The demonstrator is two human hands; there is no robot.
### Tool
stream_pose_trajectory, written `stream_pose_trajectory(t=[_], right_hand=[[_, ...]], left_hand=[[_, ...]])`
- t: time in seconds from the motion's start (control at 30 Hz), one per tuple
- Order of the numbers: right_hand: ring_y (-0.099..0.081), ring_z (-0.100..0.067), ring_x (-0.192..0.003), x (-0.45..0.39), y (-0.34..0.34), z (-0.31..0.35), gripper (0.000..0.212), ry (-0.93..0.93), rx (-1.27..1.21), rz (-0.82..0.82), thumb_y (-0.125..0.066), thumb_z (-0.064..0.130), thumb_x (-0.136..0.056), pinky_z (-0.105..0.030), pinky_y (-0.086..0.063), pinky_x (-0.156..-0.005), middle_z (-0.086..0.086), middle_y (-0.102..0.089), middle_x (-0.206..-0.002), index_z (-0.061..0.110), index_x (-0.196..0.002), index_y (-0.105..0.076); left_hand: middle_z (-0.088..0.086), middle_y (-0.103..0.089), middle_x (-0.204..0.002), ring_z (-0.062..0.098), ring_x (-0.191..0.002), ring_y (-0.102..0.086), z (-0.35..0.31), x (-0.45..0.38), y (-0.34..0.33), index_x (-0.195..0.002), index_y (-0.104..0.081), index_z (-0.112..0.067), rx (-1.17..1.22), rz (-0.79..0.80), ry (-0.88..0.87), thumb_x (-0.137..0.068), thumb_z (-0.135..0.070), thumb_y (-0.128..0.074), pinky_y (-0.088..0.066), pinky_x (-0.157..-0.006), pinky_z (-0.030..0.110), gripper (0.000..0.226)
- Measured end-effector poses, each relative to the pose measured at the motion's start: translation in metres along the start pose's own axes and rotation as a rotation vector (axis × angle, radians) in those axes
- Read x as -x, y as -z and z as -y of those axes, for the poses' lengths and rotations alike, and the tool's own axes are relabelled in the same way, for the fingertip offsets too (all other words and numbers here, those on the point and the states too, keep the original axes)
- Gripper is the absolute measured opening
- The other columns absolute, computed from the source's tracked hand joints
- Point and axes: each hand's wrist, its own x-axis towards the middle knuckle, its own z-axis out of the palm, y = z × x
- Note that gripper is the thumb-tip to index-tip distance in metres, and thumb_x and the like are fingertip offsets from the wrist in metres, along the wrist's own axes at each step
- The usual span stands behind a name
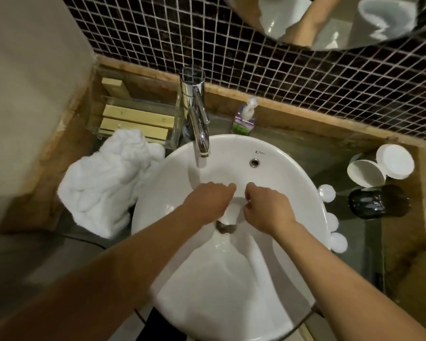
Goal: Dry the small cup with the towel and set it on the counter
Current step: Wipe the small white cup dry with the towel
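Observation:
Both my hands are low over the white sink, just above the drain. Between them shows part of a small white cup, mostly hidden by my fingers and hard to tell from the basin. My left hand is curled around its left side. My right hand pinches its right edge with the fingertips. The white towel lies crumpled on the counter left of the sink, apart from both hands.
A tall chrome faucet stands behind the basin, beside a soap dispenser. A clear tray with wooden boxes sits at the back left. On the right counter are white cups, a black cup and small white discs.

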Motion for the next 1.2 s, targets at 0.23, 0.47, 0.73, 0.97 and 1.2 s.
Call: stream_pose_trajectory(t=[0.23,0.47,0.73,0.97,1.2], right_hand=[[-0.044,-0.029,-0.056,0.004,0.047,0.027,0.020,0.166,0.166,-0.110,-0.050,0.027,-0.086,-0.034,-0.019,-0.045,0.004,-0.036,-0.058,0.024,-0.094,-0.032],[-0.063,-0.035,-0.077,0.000,0.069,0.064,0.023,0.280,0.138,-0.132,-0.050,0.030,-0.089,-0.037,-0.041,-0.057,-0.008,-0.067,-0.082,0.019,-0.110,-0.051],[-0.064,-0.031,-0.084,-0.007,0.080,0.094,0.023,0.227,0.008,-0.056,-0.055,0.030,-0.087,-0.038,-0.050,-0.064,-0.007,-0.070,-0.094,0.021,-0.107,-0.063],[-0.063,-0.028,-0.081,-0.014,0.073,0.112,0.019,0.118,-0.160,0.017,-0.061,0.025,-0.082,-0.035,-0.048,-0.061,-0.006,-0.068,-0.093,0.021,-0.100,-0.067],[-0.065,-0.027,-0.080,-0.025,0.070,0.122,0.020,0.093,-0.217,0.019,-0.062,0.029,-0.082,-0.039,-0.056,-0.069,-0.008,-0.069,-0.094,0.020,-0.099,-0.066]], left_hand=[[0.002,-0.066,-0.078,0.021,-0.059,-0.056,0.009,0.021,0.041,-0.112,-0.052,-0.013,-0.122,-0.126,-0.019,-0.088,-0.021,-0.068,-0.038,-0.051,0.031,0.030],[0.008,-0.067,-0.087,0.023,-0.062,-0.049,0.026,0.056,0.055,-0.100,-0.050,-0.017,-0.016,-0.312,0.119,-0.095,-0.027,-0.051,-0.026,-0.051,0.033,0.011],[0.004,-0.056,-0.130,0.022,-0.112,-0.053,0.081,0.099,0.061,-0.130,-0.051,-0.023,0.061,-0.382,0.559,-0.097,-0.042,-0.048,-0.047,-0.097,0.037,0.038],[0.009,-0.028,-0.158,0.031,-0.140,-0.033,0.118,0.087,0.031,-0.153,-0.013,-0.021,0.081,-0.344,0.777,-0.095,-0.050,-0.049,-0.027,-0.114,0.044,0.073],[0.017,-0.065,-0.115,0.032,-0.094,-0.063,0.131,0.081,0.022,-0.149,-0.031,-0.010,-0.007,-0.550,0.729,-0.090,-0.020,-0.064,-0.052,-0.080,0.043,0.068]])
